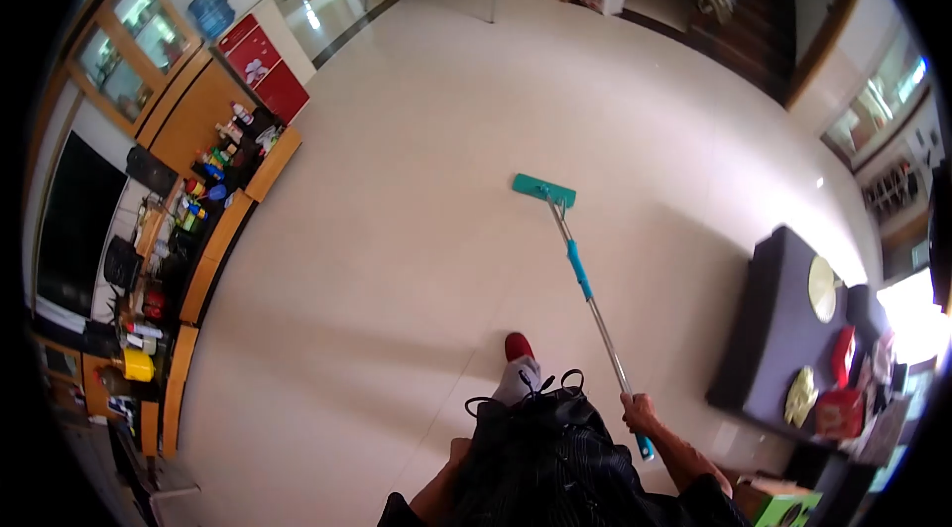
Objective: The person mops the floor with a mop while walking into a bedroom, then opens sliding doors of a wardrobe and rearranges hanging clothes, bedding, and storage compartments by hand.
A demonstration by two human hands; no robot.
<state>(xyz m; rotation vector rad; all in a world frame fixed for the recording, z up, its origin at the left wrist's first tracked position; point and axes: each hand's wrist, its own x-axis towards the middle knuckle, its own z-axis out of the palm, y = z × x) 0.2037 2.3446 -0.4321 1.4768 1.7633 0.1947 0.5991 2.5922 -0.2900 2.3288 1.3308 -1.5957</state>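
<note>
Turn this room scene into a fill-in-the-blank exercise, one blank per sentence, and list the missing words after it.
1. The person's ____ hand grips the mop handle.
2. The one visible shoe is coloured ____.
3. The yellow container sits on the person's ____ side of the room.
4. The large water bottle is tinted ____.

Missing words: right; red; left; blue.

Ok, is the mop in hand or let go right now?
In hand: the right hand is closed around the pole of the mop, with the blue end grip showing just past the fingers.
</note>
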